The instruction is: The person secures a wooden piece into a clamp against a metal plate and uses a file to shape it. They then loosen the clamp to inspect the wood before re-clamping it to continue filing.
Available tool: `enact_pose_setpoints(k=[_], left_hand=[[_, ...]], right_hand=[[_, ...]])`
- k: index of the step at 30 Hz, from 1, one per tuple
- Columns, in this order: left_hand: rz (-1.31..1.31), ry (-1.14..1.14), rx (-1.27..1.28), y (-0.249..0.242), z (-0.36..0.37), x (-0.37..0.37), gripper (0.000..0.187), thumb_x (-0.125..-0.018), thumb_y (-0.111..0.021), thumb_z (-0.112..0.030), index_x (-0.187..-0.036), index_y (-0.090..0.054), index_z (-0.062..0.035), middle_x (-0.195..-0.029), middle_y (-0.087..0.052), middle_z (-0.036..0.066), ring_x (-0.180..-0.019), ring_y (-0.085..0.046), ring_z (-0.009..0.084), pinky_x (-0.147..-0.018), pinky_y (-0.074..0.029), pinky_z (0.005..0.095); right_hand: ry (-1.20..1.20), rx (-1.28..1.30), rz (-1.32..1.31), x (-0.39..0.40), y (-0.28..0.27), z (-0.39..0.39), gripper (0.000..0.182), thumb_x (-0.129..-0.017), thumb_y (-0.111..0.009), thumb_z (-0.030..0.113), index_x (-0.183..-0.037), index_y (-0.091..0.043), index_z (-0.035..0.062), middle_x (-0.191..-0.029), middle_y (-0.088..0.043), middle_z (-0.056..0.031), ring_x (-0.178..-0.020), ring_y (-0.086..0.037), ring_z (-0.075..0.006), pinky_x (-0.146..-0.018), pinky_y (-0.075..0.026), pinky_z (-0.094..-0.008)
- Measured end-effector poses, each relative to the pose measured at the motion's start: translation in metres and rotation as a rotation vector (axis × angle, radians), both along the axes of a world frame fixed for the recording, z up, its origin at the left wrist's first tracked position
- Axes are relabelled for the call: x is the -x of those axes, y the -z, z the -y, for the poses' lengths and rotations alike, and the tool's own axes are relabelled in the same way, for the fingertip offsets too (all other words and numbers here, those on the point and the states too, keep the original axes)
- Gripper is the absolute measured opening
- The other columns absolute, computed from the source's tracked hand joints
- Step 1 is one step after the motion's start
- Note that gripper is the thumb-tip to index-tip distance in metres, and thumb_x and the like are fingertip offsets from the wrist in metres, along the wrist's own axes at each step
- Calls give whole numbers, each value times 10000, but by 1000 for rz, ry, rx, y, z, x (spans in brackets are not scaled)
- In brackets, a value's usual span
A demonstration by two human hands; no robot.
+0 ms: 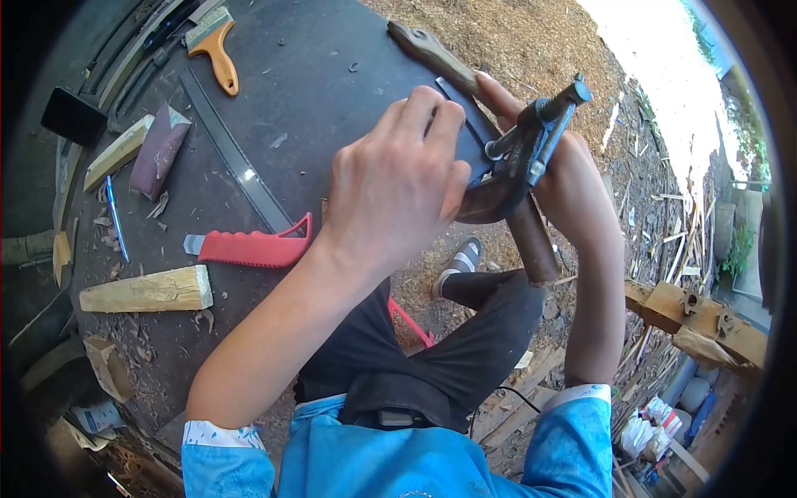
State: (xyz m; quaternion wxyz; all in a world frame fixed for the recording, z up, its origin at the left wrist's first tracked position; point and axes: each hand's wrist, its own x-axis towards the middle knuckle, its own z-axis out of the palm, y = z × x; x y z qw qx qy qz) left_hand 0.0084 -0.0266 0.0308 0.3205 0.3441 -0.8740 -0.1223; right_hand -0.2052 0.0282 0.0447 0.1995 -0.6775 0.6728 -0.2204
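My left hand (398,187) lies knuckles up at the round dark table's (315,75) right edge. Its fingers curl down onto a long brown wooden piece (432,51) that runs along that edge. Just right of it, my right hand (573,187) grips a rusty metal clamp (519,162) with a blue bar and a brown wooden handle (533,241). The clamp's jaw sits at the table's edge, against the piece under my left hand. What the jaw bites on is hidden by my fingers.
On the table lie a red-handled saw (253,247), an orange-handled brush (214,46), a sanding block (158,149), a pale wooden wedge (149,290), a blue pen (116,220) and a black phone (73,116). Sawdust ground and scrap timber (693,319) are to the right.
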Motion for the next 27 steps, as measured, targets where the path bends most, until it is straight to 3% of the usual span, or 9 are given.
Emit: enact_pose_setpoints(k=[3,7,10,12,15,18,19,23,27], left_hand=[[7,-14,-19,2,-1,-1,255,-860,-651,-59,-1107,-591,-68,-1076,-617,88,-968,-720,301,-733,-623,432],[-13,-44,-25,3,-2,1,208,-919,-578,-69,-1126,-598,-66,-1081,-630,105,-965,-723,322,-754,-610,455],[-3,-45,-46,1,-2,-1,205,-949,-536,-97,-1138,-601,-55,-1094,-646,124,-958,-724,344,-763,-597,484],[-48,-52,-87,-2,-2,-2,238,-968,-498,-106,-1167,-610,-40,-1140,-674,150,-975,-726,368,-822,-588,502],[-149,-61,-128,2,1,-4,260,-974,-480,-95,-1186,-615,-32,-1162,-689,164,-1006,-725,378,-869,-579,498],[-225,-62,-159,3,4,-5,280,-986,-462,-106,-1205,-617,-27,-1168,-702,175,-1042,-721,383,-917,-561,492],[-247,-67,-164,4,5,-5,284,-989,-459,-112,-1209,-617,-26,-1166,-705,177,-1052,-719,382,-927,-555,488],[-278,-76,-207,2,6,-7,305,-1004,-446,-143,-1229,-613,-23,-1166,-716,183,-1085,-711,379,-965,-533,477],[-283,-90,-243,-1,8,-7,314,-1013,-439,-167,-1234,-613,-27,-1175,-718,175,-1096,-709,373,-969,-531,477]], right_hand=[[0,105,52,5,-8,-41,477,-1047,-571,39,-1514,-606,126,-1032,-750,-252,-719,-706,-358,-743,-526,-492],[90,0,69,2,-22,-69,507,-1062,-562,57,-1549,-585,197,-1175,-741,-260,-887,-772,-311,-830,-554,-449],[123,116,72,-10,-9,-53,434,-1100,-566,228,-1524,-602,145,-1061,-768,-223,-781,-696,-273,-813,-546,-426],[366,75,167,-18,0,-49,413,-1132,-517,338,-1375,-671,43,-900,-724,-159,-727,-599,-214,-749,-515,-388],[558,-170,333,-6,-6,-65,499,-1150,-447,441,-1181,-677,-1,-824,-623,-64,-715,-534,-150,-703,-473,-332],[644,-85,599,-15,9,-69,558,-1134,-441,531,-1113,-652,15,-794,-516,2,-689,-465,-109,-659,-411,-285],[625,-59,641,-18,11,-64,584,-1087,-544,573,-1114,-640,-3,-871,-607,-19,-725,-568,-108,-678,-474,-277],[455,-166,801,-42,-9,-56,511,-1035,-686,486,-1152,-637,-9,-993,-730,-111,-784,-738,-132,-635,-594,-275],[363,-225,848,-31,2,-54,490,-1036,-695,457,-1165,-627,-12,-913,-731,-94,-674,-697,-116,-558,-556,-255]])
